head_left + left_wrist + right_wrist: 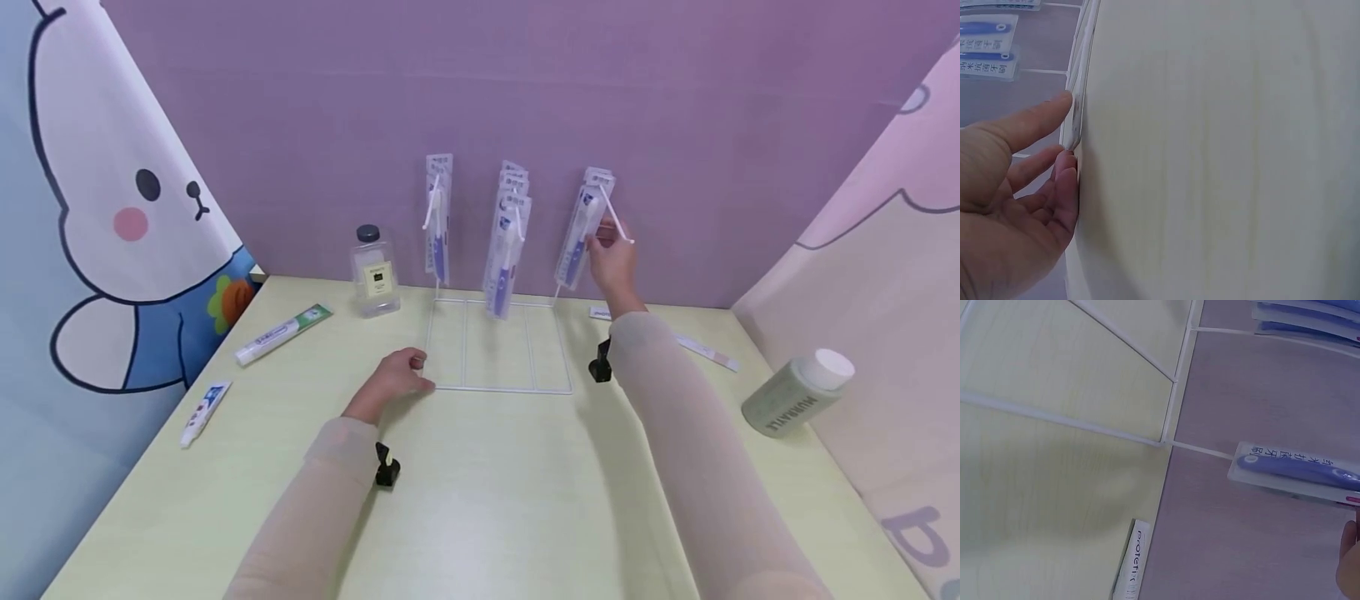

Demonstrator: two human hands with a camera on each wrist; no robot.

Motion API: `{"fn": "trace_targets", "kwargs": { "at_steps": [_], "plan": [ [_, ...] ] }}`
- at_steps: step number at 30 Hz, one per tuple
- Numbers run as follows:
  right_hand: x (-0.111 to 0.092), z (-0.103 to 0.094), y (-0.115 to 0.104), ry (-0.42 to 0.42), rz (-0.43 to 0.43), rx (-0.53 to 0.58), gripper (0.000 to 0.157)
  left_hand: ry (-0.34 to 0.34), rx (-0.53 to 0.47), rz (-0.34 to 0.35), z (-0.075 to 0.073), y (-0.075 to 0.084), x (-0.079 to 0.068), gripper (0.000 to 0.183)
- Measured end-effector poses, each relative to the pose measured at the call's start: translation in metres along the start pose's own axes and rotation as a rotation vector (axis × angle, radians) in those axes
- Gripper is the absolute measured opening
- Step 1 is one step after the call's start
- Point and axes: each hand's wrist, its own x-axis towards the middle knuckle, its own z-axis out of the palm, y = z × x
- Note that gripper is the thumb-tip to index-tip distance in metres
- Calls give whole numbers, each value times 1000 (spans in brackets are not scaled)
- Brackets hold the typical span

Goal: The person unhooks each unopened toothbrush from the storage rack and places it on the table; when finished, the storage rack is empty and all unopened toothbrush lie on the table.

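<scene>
A white wire rack (504, 390) stands on the table, with packaged toothbrushes on its three hooks. My left hand (393, 375) pinches its front left corner; in the left wrist view the thumb (1041, 122) lies against the wire. At the right hook, my right hand (617, 268) holds the edge of a toothbrush pack (576, 242) between thumb and fingers. That pack hangs tilted, its top at the hook. Several toothbrush packs (501, 267) fill the middle hook, and more packs (439, 242) hang on the left one. Only a little of the right hand shows in the right wrist view.
A clear bottle with a dark cap (377, 279) stands behind left. Toothpaste tubes, one large (281, 335) and one small (204, 414), lie at left. At right are a thin narrow box (707, 352) and a green bottle with a white cap (795, 393). A purple backdrop rises behind.
</scene>
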Motion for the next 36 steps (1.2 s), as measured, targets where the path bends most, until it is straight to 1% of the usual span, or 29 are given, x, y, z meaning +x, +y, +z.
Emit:
{"fn": "trace_targets", "kwargs": {
  "at_steps": [2, 6, 8, 12, 15, 18, 21, 24, 27, 32, 36],
  "plan": [
    [0, -1, -1, 6, -3, -8, 30, 4, 5, 0, 0, 1, 0, 57],
    [-1, -4, -2, 6, -26, 38, 30, 16, -18, -3, 1, 3, 1, 58],
    [-1, -7, -2, 3, -36, 68, 32, 18, -32, -2, 2, 4, 1, 58],
    [-1, -16, -2, 7, -56, 86, 34, 22, -32, 1, 3, 3, 2, 56],
    [-4, -28, -8, 5, -52, 64, 37, 22, -30, -1, 4, 2, 3, 55],
    [-7, -41, -9, -30, -28, 25, 40, 17, -31, -13, 5, 1, 4, 55],
    [-14, -55, -6, -100, 18, -6, 45, 11, -20, -29, 4, 0, 4, 55],
    [-21, -67, 7, -200, 57, -6, 50, 8, -6, -29, 3, -1, 3, 55],
    [-31, -76, 20, -306, 89, -18, 54, 6, -2, -14, 1, 0, 3, 56],
    [-50, -86, 44, -417, 148, -28, 53, 6, -16, -4, -1, 0, 2, 55],
    [-64, -89, 63, -493, 220, -24, 54, 3, -28, -7, 0, -1, 2, 55]
  ]
}}
